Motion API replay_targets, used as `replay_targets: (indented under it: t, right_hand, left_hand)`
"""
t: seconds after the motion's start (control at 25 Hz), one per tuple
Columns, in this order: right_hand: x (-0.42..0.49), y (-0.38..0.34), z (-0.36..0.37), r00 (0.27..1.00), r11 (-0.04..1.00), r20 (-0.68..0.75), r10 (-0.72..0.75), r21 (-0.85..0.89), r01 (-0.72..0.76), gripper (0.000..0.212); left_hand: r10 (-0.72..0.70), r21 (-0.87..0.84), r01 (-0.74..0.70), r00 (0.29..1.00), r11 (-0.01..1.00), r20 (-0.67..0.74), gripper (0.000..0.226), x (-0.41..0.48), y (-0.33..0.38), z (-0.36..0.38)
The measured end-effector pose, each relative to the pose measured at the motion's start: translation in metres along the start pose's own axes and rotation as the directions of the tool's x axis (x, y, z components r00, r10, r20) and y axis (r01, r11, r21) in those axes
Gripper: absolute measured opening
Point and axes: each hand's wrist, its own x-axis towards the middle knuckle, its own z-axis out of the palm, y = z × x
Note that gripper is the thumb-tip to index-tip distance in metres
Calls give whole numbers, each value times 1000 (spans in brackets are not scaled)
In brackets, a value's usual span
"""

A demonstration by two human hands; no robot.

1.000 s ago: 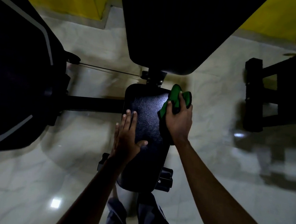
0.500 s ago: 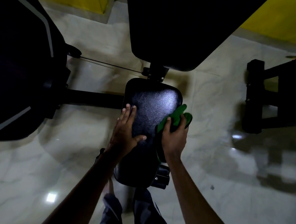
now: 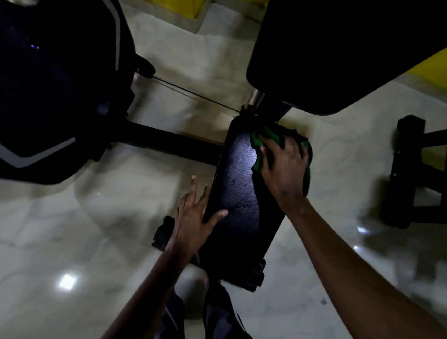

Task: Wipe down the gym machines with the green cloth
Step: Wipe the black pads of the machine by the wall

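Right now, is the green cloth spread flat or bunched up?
Bunched up: the green cloth shows crumpled folds poking out around the right hand pressing it on the seat pad.

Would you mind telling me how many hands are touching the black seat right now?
2. The left hand rests flat on the left edge of the seat; the right hand presses the green cloth onto its far right corner.

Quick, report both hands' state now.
Left hand: open, fingers straight, resting against the seat pad.
Right hand: open, pressing the green cloth onto it.
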Motion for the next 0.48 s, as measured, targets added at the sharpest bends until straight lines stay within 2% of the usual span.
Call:
replay_targets:
  t: [0.12,0.28,0.36,0.48]
  right_hand:
    - [20,-22,3,992,996,92,-84,-12,85,30]
    - [27,-35,7,894,920,232,-382,8,391,30]
    - [32,-46,8,901,934,268,-342,-10,358,31]
    - [37,-70,14,941,961,236,-243,-71,266,28]
  left_hand:
    - [-5,-90,5,1000,996,1,81,-5,-1,-1]
    - [-112,-186,112,994,976,11,76,-26,-17,2]
    - [-159,-193,158,987,968,10,78,-36,-29,2]
    - [-204,-178,199,979,964,-9,69,-38,-45,-7]
